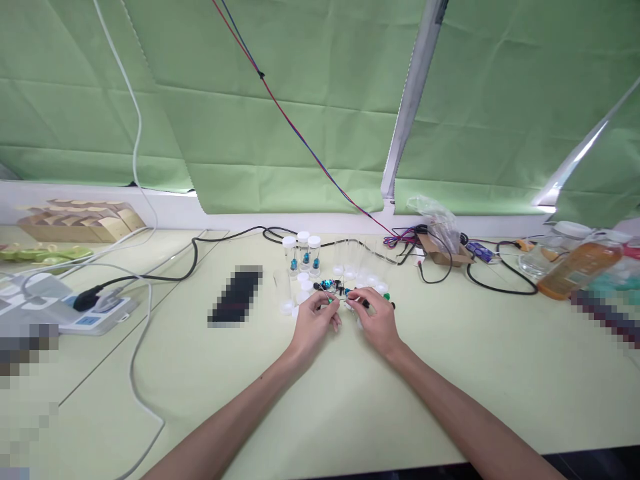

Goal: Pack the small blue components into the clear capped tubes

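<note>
Both my hands meet over a small pile of electronic parts [333, 285] on the pale green table [450, 373]. My left hand [316, 323] is pinched shut on a tiny green-tipped part. My right hand [377, 320] is also pinched, on a small dark part with thin wire legs. Just behind the pile stand three clear vials with white caps [303, 253], each with blue parts inside. Several empty clear vials [350, 261] and loose white caps [304, 288] lie around the pile.
A black cable [190, 263] runs to a white power strip [95, 313] at the left. A cardboard box with wires [443, 250] sits behind, jars and an amber bottle [575, 263] at right. A dark blurred object [235, 295] lies left of my hands.
</note>
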